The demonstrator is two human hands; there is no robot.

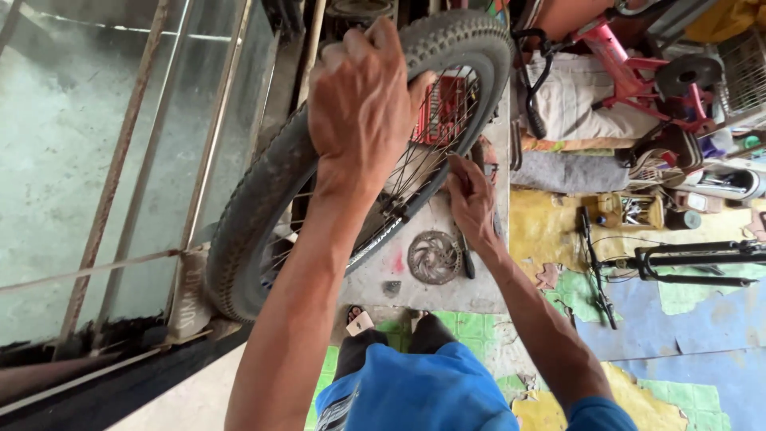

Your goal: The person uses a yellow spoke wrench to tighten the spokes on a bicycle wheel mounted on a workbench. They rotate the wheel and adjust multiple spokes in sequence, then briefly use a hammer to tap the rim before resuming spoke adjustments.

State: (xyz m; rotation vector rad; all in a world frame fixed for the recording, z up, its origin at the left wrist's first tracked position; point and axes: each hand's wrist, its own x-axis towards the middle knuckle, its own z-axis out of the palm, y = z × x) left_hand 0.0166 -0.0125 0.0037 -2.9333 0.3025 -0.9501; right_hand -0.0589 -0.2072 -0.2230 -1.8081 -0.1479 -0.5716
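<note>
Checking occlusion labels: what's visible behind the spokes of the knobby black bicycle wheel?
Through the knobby black bicycle wheel, a red ribbed box and grey concrete show. The left hand covers part of the spokes.

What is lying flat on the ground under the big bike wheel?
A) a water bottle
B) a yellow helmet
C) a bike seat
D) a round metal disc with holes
D: a round metal disc with holes lies flat on the grey floor, just below the bike wheel that the left hand holds by its tyre.

Concrete floor (447, 287) — brake disc (434, 257), screwdriver (467, 259)
</note>
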